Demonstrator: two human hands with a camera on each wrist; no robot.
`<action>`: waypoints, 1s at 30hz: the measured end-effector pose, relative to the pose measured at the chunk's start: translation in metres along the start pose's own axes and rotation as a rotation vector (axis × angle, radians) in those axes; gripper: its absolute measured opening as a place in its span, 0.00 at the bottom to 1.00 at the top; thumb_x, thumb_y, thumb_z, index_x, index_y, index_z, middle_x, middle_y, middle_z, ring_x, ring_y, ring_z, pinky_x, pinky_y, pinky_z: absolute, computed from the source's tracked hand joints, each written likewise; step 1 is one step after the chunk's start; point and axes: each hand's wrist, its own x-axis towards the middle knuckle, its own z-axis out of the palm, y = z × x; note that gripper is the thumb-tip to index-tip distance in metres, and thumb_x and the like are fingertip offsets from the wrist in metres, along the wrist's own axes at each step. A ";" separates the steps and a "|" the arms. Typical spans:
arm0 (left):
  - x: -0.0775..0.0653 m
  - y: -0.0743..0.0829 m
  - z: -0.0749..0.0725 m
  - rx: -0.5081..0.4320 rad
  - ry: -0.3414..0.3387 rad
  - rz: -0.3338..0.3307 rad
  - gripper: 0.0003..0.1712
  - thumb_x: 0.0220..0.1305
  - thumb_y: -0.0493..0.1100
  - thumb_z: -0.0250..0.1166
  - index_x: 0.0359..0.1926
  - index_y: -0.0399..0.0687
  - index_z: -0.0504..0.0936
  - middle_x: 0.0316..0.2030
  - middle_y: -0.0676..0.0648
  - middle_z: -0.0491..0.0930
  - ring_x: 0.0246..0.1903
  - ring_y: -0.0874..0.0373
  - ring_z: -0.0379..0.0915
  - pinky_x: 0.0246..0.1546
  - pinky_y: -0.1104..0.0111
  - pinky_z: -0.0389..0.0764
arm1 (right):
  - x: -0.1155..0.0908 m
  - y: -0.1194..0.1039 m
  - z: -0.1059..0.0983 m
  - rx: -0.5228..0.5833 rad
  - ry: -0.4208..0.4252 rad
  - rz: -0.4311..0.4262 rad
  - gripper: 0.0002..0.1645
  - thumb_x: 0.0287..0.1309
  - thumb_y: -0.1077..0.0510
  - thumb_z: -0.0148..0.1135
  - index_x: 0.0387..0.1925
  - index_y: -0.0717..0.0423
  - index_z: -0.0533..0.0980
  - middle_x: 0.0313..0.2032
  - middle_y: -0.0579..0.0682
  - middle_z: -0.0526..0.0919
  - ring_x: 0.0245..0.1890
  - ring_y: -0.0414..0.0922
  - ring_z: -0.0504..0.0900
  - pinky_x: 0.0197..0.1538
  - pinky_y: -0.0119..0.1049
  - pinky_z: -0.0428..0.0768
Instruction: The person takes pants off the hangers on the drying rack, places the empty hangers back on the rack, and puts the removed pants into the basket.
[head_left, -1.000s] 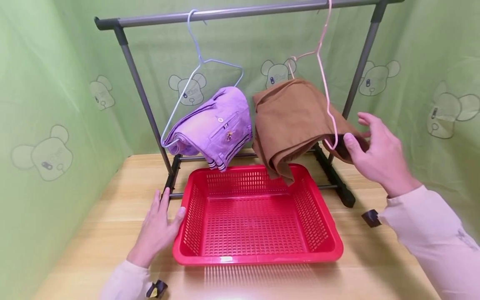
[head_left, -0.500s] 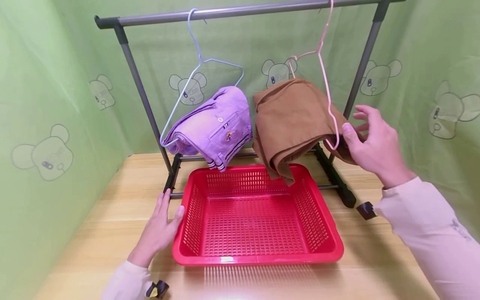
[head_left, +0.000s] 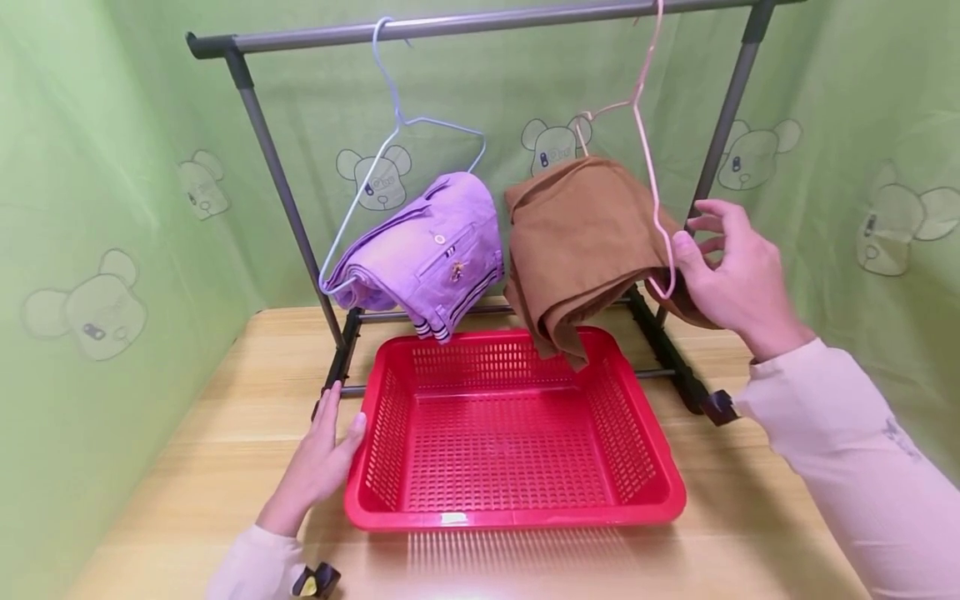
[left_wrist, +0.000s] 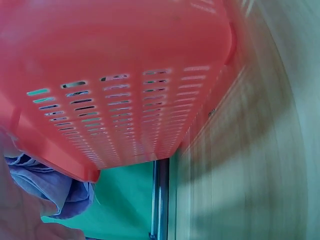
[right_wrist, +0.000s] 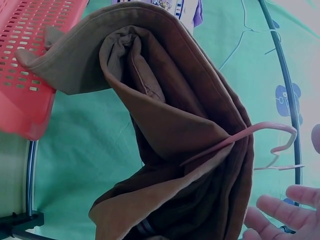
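Observation:
In the head view, brown folded trousers (head_left: 581, 225) hang over a pink wire hanger (head_left: 649, 167) on the right side of the rack. My right hand (head_left: 738, 279) is at their right edge, fingers loosely bent and thumb close by the hanger's lower corner. The right wrist view shows its fingers (right_wrist: 287, 212) beside the cloth, holding nothing. A red plastic basket (head_left: 517, 522) stands below. Along its left wall lies my left hand (head_left: 318, 462), fingers straight and thumb at the rim. Purple folded trousers (head_left: 442, 250) hang on a light blue hanger (head_left: 398, 123).
A grey metal rack (head_left: 510, 21) spans the back, its black feet (head_left: 686, 387) on the wooden table (head_left: 202, 492). Green cloth (head_left: 97, 200) with bear-head prints encloses the sides and back. The brown trousers' lower end overhangs the basket's back rim.
My right hand has moved left and slightly up, closer to the pink hanger and the brown trousers. My left hand has slid very slightly down. Trousers and basket look the same.

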 end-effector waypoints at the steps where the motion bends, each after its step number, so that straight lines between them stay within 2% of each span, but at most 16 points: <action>1: 0.000 0.000 0.000 -0.009 -0.001 0.002 0.43 0.75 0.61 0.41 0.76 0.44 0.36 0.74 0.33 0.34 0.71 0.33 0.37 0.64 0.39 0.48 | 0.001 0.000 0.001 0.005 -0.005 0.000 0.32 0.69 0.46 0.48 0.68 0.59 0.59 0.59 0.63 0.74 0.48 0.61 0.76 0.43 0.44 0.67; 3: 0.000 0.000 0.001 -0.030 -0.001 0.012 0.42 0.75 0.61 0.42 0.76 0.43 0.36 0.74 0.33 0.35 0.71 0.33 0.37 0.64 0.39 0.48 | 0.001 -0.001 0.002 0.009 -0.007 0.003 0.32 0.69 0.46 0.49 0.68 0.58 0.60 0.59 0.62 0.74 0.47 0.59 0.76 0.42 0.42 0.68; 7: 0.000 0.002 0.001 -0.072 -0.021 0.014 0.41 0.76 0.59 0.41 0.76 0.44 0.35 0.74 0.34 0.38 0.70 0.33 0.41 0.64 0.39 0.50 | 0.005 -0.002 0.003 0.019 0.021 -0.003 0.31 0.69 0.46 0.50 0.66 0.58 0.62 0.57 0.61 0.76 0.42 0.42 0.75 0.41 0.35 0.68; 11: 0.000 0.002 0.002 -0.115 -0.043 -0.020 0.41 0.76 0.60 0.40 0.76 0.47 0.34 0.74 0.34 0.41 0.68 0.31 0.45 0.63 0.39 0.52 | 0.009 -0.007 0.004 0.028 0.029 0.004 0.31 0.69 0.45 0.49 0.66 0.57 0.63 0.56 0.60 0.77 0.39 0.34 0.72 0.41 0.31 0.67; 17: 0.001 0.003 0.002 -0.184 -0.069 -0.070 0.41 0.75 0.61 0.40 0.76 0.49 0.34 0.71 0.28 0.47 0.69 0.34 0.48 0.63 0.38 0.51 | 0.016 -0.012 0.007 0.042 0.004 0.032 0.32 0.69 0.43 0.48 0.67 0.55 0.62 0.55 0.60 0.78 0.45 0.48 0.76 0.44 0.35 0.69; 20: 0.002 0.003 0.003 -0.240 -0.084 -0.083 0.41 0.75 0.61 0.41 0.77 0.50 0.34 0.72 0.29 0.44 0.70 0.36 0.46 0.64 0.40 0.48 | 0.019 -0.015 0.009 0.042 -0.009 0.049 0.33 0.69 0.42 0.48 0.67 0.55 0.61 0.56 0.61 0.78 0.49 0.55 0.77 0.47 0.40 0.71; 24: 0.002 0.002 0.003 -0.321 -0.101 -0.097 0.42 0.75 0.59 0.43 0.77 0.50 0.34 0.74 0.34 0.39 0.70 0.36 0.44 0.66 0.42 0.47 | 0.022 -0.017 0.010 0.052 -0.017 0.063 0.34 0.69 0.42 0.48 0.68 0.56 0.60 0.57 0.62 0.77 0.51 0.58 0.76 0.50 0.46 0.72; 30: 0.002 0.005 0.004 -0.495 -0.118 -0.085 0.41 0.76 0.54 0.45 0.76 0.45 0.33 0.74 0.32 0.37 0.71 0.35 0.38 0.67 0.45 0.45 | 0.027 -0.021 0.012 0.089 -0.038 0.124 0.34 0.70 0.42 0.47 0.69 0.54 0.58 0.58 0.61 0.76 0.50 0.54 0.77 0.55 0.52 0.71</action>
